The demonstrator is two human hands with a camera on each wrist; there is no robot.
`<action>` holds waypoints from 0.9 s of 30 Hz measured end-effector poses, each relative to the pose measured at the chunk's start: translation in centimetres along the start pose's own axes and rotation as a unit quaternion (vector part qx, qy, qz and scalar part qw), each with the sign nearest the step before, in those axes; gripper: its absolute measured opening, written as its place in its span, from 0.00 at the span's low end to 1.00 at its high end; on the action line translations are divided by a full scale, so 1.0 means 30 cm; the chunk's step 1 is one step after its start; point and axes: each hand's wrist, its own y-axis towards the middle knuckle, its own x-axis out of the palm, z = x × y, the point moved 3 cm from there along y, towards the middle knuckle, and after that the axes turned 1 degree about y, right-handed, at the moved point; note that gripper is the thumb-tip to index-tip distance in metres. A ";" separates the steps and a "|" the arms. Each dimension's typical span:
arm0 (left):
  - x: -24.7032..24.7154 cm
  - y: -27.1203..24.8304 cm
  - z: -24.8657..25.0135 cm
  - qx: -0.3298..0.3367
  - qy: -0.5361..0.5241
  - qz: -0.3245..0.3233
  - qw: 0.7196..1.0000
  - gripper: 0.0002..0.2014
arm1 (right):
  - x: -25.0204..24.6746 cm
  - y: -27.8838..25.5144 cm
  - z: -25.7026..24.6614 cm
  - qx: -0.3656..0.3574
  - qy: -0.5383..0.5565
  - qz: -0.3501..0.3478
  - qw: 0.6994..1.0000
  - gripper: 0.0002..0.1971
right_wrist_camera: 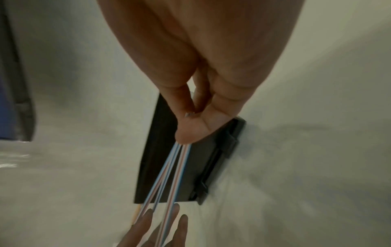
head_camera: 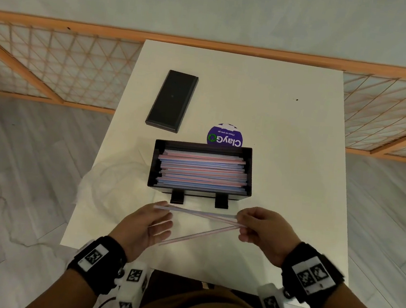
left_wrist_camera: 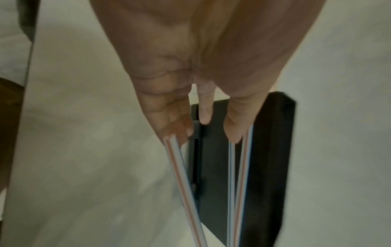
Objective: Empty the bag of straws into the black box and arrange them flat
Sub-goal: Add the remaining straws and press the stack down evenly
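The black box (head_camera: 199,191) stands mid-table, filled with red-and-blue striped straws (head_camera: 202,171) lying flat, lengthwise. Just in front of it I hold a few loose straws (head_camera: 203,214) above the table, fanned apart towards the left. My right hand (head_camera: 242,226) pinches their right ends between thumb and fingers, as the right wrist view shows (right_wrist_camera: 187,133). My left hand (head_camera: 161,221) is open, its straight fingers touching the spread left ends (left_wrist_camera: 172,150). The clear, crumpled bag (head_camera: 105,183) lies flat at the table's left edge.
The box's black lid (head_camera: 172,100) lies at the back left of the white table (head_camera: 286,137). A purple round sticker (head_camera: 225,138) sits behind the box. Two black feet (head_camera: 177,196) stick out from the box's near side. Wooden lattice screens stand behind the table.
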 end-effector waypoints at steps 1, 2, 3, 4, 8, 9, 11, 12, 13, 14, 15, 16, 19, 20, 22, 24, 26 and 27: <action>0.018 -0.044 0.022 0.006 0.013 -0.019 1.000 0.15 | -0.002 -0.028 -0.037 -0.015 -0.009 -0.005 1.000 0.03; 0.037 -0.088 0.049 0.016 0.023 -0.039 0.999 0.17 | -0.002 -0.056 -0.079 -0.033 -0.015 -0.010 0.999 0.02; 0.057 -0.131 0.079 0.029 0.029 -0.058 0.997 0.18 | -0.001 -0.079 -0.124 -0.054 -0.015 -0.014 0.998 0.02; 0.076 -0.169 0.114 0.046 0.034 -0.076 0.995 0.19 | 0.001 -0.098 -0.171 -0.076 -0.010 -0.017 0.997 0.02; 0.128 -0.232 0.269 0.168 0.093 -0.046 0.980 0.13 | 0.003 -0.089 -0.356 -0.159 -0.010 0.010 0.987 0.03; 0.136 -0.230 0.308 0.216 0.146 -0.006 0.966 0.10 | 0.007 -0.067 -0.389 -0.173 -0.016 0.021 0.985 0.02; 0.151 -0.216 0.374 0.311 0.296 0.080 0.900 0.10 | 0.024 -0.008 -0.431 -0.186 -0.041 0.044 0.981 0.02; 0.161 -0.204 0.395 0.345 0.364 0.109 0.858 0.13 | 0.037 0.020 -0.440 -0.186 -0.062 0.052 0.979 0.02; 0.171 -0.188 0.408 0.369 0.413 0.122 0.824 0.16 | 0.050 0.045 -0.442 -0.185 -0.086 0.057 0.977 0.02; 0.181 -0.170 0.415 0.389 0.452 0.122 0.793 0.20 | 0.062 0.066 -0.439 -0.185 -0.113 0.061 0.974 0.02; 0.194 -0.151 0.417 0.411 0.493 0.115 0.758 0.23 | 0.073 0.082 -0.436 -0.189 -0.147 0.066 0.969 0.02; 0.207 -0.131 0.414 0.429 0.537 0.104 0.719 0.26 | 0.083 0.088 -0.434 -0.198 -0.188 0.070 0.959 0.01; 0.240 -0.085 0.394 0.446 0.619 0.076 0.642 0.27 | 0.118 0.064 -0.457 -0.249 -0.401 0.076 0.878 0.05; 0.248 -0.072 0.388 0.444 0.631 0.073 0.633 0.27 | 0.129 0.051 -0.469 -0.266 -0.491 0.081 0.825 0.08; 0.259 -0.045 0.372 0.432 0.655 0.065 0.617 0.28 | 0.156 0.028 -0.486 -0.297 -0.598 0.095 0.739 0.12; 0.263 -0.015 0.361 0.420 0.680 0.056 0.598 0.28 | 0.188 0.016 -0.492 -0.326 -0.620 0.099 0.707 0.12; 0.265 0.012 0.352 0.413 0.700 0.052 0.580 0.28 | 0.226 0.023 -0.478 -0.346 -0.630 0.059 0.693 0.14; 0.268 0.022 0.347 0.412 0.707 0.049 0.572 0.28 | 0.245 0.035 -0.466 -0.344 -0.642 0.025 0.684 0.17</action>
